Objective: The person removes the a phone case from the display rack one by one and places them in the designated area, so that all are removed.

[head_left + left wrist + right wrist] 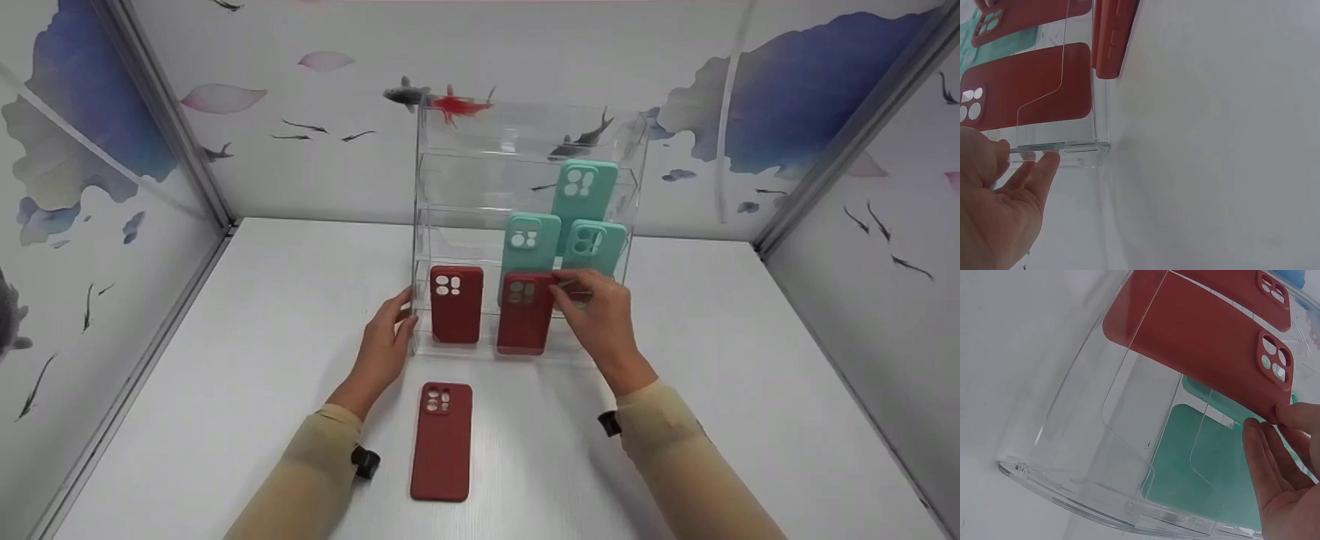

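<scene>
A clear acrylic display rack with stepped shelves stands on the table. My left hand holds its left side panel, thumb and fingers on either side of the edge. On the bottom shelf, a red phone case leans upright, and my right hand pinches its upper right corner. Another red phone case stands to its left on that shelf. Behind and above are three teal phone cases, one higher, one left and one right, partly covered by my right hand.
A third red phone case lies flat on the white table in front of the rack. Printed panels with fish and petals enclose the table at the back and sides.
</scene>
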Tool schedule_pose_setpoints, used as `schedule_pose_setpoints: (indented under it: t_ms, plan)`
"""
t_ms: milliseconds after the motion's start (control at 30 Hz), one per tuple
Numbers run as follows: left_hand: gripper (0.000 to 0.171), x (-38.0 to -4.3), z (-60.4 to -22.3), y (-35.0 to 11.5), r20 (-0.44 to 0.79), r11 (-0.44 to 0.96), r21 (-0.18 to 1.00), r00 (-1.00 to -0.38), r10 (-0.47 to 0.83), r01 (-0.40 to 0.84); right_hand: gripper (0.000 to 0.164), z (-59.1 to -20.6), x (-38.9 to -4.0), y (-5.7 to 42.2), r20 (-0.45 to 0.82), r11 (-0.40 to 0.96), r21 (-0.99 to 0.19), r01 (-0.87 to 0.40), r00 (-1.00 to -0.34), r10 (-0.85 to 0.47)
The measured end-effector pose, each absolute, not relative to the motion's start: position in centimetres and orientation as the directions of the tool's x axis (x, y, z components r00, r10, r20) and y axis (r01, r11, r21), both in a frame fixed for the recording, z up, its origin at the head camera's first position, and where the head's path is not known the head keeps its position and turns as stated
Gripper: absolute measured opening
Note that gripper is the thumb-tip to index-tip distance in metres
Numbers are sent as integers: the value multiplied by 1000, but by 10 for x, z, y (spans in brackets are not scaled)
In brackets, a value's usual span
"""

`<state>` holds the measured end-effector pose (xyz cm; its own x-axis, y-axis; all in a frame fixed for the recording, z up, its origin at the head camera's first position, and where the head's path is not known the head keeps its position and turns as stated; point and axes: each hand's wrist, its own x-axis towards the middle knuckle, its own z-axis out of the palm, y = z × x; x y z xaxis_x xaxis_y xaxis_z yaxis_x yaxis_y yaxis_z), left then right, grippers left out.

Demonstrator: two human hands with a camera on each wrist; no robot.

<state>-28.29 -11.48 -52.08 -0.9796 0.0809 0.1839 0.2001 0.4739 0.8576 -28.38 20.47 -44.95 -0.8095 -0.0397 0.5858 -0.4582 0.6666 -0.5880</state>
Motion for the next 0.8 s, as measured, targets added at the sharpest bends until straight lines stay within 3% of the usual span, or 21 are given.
schedule_pose_setpoints:
  t_ms: [433,800]
  plan:
    - [53,-284,-521,-115,177,462,864,-980,88,197,22,-446,-283,209,559,627,-619,-473,-826,-72]
    - [53,-282,-520,-116,189,465,860,-977,98,213,21,-432,-272,204,591,594,-609,-526,-800,-103]
